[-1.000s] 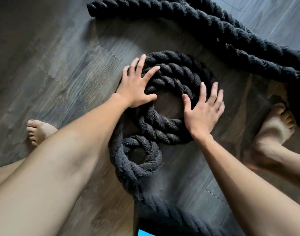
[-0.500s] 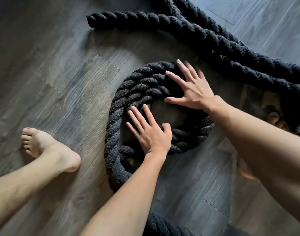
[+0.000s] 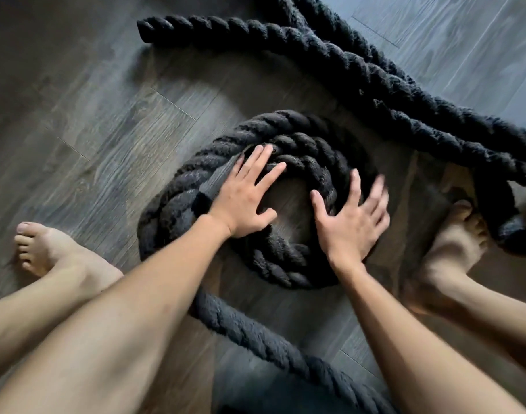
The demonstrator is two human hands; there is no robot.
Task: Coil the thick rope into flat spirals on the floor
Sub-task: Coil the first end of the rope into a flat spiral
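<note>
A thick black twisted rope lies on the dark wood floor, and part of it forms a flat spiral coil point(image 3: 288, 138) of about two to three turns in the middle. My left hand point(image 3: 247, 198) lies flat with spread fingers on the coil's left inner turns. My right hand point(image 3: 351, 222) presses palm-down on the coil's right side, fingers apart and blurred. A loose length of rope point(image 3: 255, 339) leaves the coil at the lower left and runs toward the bottom edge. The coil's near-left part is hidden under my left forearm.
More rope point(image 3: 360, 73) runs diagonally across the top right, with a cut end point(image 3: 148, 28) at the upper left. My bare left foot point(image 3: 46, 249) stands left of the coil; my right foot point(image 3: 453, 252) stands right of it, touching rope.
My hands have shifted around the coil: the left from its near side to its left inner turns, the right from the far side to the right side. The coil looks turned and tighter.
</note>
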